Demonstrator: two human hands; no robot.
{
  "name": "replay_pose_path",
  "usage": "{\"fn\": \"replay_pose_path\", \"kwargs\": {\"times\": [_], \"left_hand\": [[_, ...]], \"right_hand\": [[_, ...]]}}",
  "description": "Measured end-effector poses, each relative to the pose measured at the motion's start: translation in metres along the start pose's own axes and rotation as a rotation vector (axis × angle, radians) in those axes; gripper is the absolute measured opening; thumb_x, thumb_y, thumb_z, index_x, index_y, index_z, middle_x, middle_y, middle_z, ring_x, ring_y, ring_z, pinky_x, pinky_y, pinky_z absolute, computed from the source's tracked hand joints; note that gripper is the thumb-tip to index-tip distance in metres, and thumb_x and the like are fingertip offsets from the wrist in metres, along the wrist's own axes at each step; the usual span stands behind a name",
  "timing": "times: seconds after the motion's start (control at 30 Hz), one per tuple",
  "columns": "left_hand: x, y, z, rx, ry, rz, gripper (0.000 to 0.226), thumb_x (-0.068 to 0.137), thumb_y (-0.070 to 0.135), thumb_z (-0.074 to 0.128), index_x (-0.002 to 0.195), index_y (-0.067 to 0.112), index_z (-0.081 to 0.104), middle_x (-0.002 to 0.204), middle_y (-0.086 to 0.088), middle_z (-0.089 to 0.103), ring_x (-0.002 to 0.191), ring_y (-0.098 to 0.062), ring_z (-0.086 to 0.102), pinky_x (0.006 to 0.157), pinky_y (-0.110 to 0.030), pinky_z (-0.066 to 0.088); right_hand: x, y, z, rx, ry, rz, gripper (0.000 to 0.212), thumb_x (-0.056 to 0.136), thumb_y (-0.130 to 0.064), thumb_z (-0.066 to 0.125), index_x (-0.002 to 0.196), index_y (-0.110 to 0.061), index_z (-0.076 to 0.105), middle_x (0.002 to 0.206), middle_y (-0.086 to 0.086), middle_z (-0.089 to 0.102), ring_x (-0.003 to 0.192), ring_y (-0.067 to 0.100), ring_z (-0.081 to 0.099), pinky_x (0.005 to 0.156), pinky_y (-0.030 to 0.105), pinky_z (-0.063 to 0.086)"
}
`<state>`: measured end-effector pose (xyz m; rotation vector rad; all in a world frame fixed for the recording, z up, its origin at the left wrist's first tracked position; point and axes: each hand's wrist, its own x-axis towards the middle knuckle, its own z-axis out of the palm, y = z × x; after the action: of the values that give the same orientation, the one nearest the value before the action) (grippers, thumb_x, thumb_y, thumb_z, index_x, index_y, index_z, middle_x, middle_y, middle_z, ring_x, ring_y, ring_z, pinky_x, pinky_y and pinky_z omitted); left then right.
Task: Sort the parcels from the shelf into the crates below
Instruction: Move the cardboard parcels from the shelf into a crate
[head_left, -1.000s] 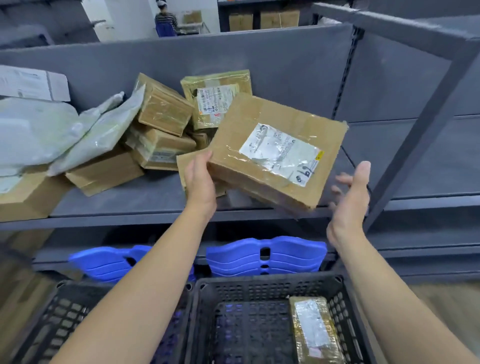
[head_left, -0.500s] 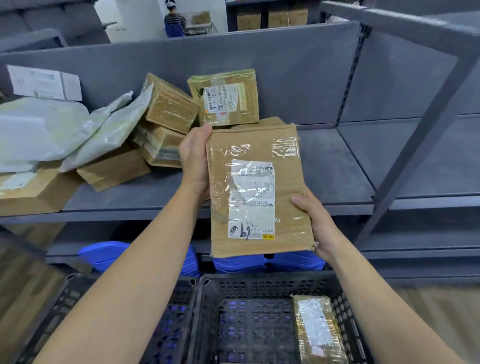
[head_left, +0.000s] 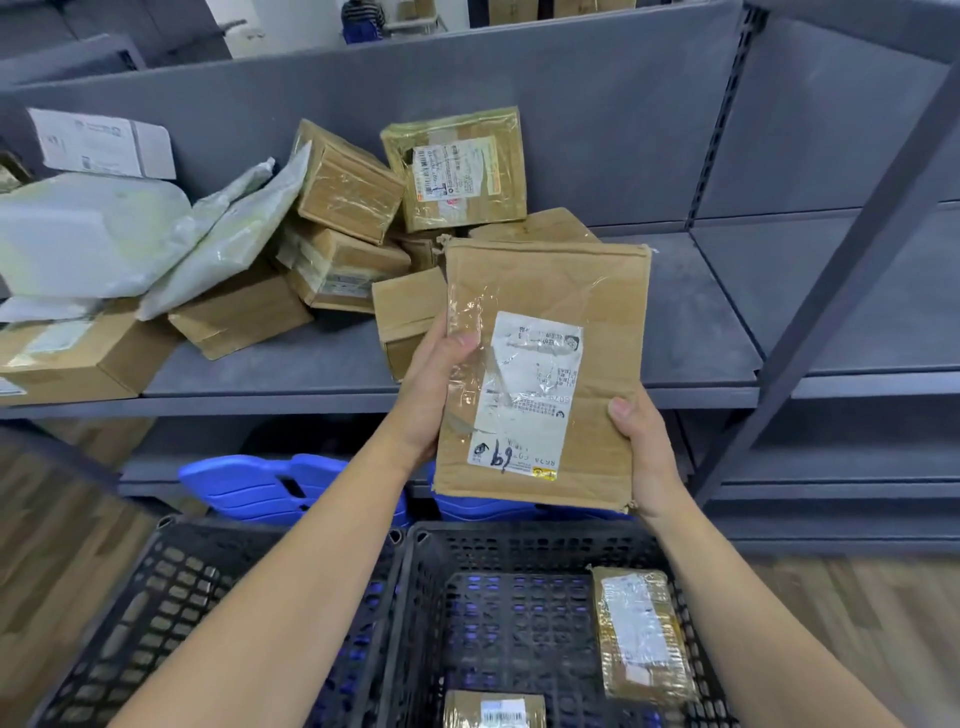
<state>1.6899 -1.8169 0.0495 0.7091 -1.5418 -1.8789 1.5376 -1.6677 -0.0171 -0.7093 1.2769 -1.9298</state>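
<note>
1. Item in hand. I observe the flat cardboard parcel (head_left: 602, 291) held upright in front of the shelf (head_left: 685, 322), label (head_left: 524, 395) facing me, long axis running top to bottom.

2. Grip. The left hand (head_left: 431, 395) grips the left edge about halfway up, thumb laid across the front face and fingers curled out of sight behind. The right hand (head_left: 641, 447) grips the lower right edge, thumb on the front and fingers behind. Both are closed on the parcel and neither is noticeably nearer to it than the other.

3. Governing relation. The parcel's bottom edge hangs just above the far rim of the right-hand crate (head_left: 519, 535). The crate's open floor lies below the hands and towards me. In my judgement the release calls for lowering the parcel and tipping it flat, long axis front to back.

4. Containers. The right-hand crate holds a taped parcel (head_left: 641, 634) lying against its right wall, and a second parcel (head_left: 493, 712) at the near edge, cut off by the frame. The floor between them is bare. The left-hand crate (head_left: 171, 582) is largely covered by the left forearm, so I cannot tell what it contains.

5. Remaining stock. A heap of parcels (head_left: 348, 182) lies on the shelf to the left, unsorted.
</note>
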Motion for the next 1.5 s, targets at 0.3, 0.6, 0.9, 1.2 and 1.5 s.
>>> {"fn": "replay_pose_path", "kwargs": {"times": [0.3,0.6,0.9,1.2,1.5], "left_hand": [[-0.015,0.004,-0.015,0.011,0.004,0.02,0.086,0.083,0.061,0.068,0.15,0.011,0.051,0.143,-0.015,0.063,0.136,-0.035,0.057,0.118,-0.058,0.039],[-0.057,-0.014,-0.033,0.096,-0.025,0.058,0.073,0.083,0.047,0.065,0.148,0.017,0.051,0.139,-0.005,0.067,0.131,-0.027,0.062,0.112,-0.05,0.046],[-0.08,0.019,-0.031,0.097,-0.026,0.235,0.059,0.083,0.041,0.061,0.137,0.02,0.056,0.129,0.001,0.069,0.122,-0.022,0.063,0.108,-0.045,0.047],[-0.091,0.03,-0.029,0.01,-0.051,0.288,0.055,0.081,0.048,0.075,0.131,0.028,0.062,0.124,0.006,0.072,0.116,-0.016,0.066,0.099,-0.035,0.053],[-0.091,0.005,0.004,-0.385,0.387,0.236,0.089,0.074,0.069,0.062,0.142,0.013,0.053,0.139,-0.005,0.064,0.127,-0.026,0.06,0.103,-0.049,0.048]], "right_hand": [[-0.003,-0.009,0.012,-0.119,0.037,-0.069,0.096,0.078,-0.058,0.078,0.158,-0.022,0.041,0.159,0.016,0.046,0.142,0.039,0.048,0.118,0.069,0.032],[-0.01,-0.012,0.022,-0.093,-0.015,-0.135,0.089,0.077,-0.045,0.069,0.156,-0.014,0.044,0.146,0.013,0.061,0.132,0.039,0.058,0.112,0.063,0.043],[-0.027,-0.058,0.049,0.012,-0.096,-0.219,0.06,0.075,-0.035,0.064,0.132,-0.017,0.056,0.118,-0.004,0.073,0.109,0.019,0.068,0.093,0.04,0.056],[-0.032,-0.07,0.057,0.075,-0.195,-0.189,0.103,0.068,-0.053,0.089,0.147,-0.002,0.045,0.128,0.009,0.066,0.119,0.033,0.061,0.104,0.062,0.044],[-0.032,-0.04,0.078,0.025,0.16,-0.291,0.123,0.071,-0.05,0.081,0.167,-0.028,0.007,0.168,0.001,0.024,0.137,0.018,0.053,0.12,0.055,0.038]]}}
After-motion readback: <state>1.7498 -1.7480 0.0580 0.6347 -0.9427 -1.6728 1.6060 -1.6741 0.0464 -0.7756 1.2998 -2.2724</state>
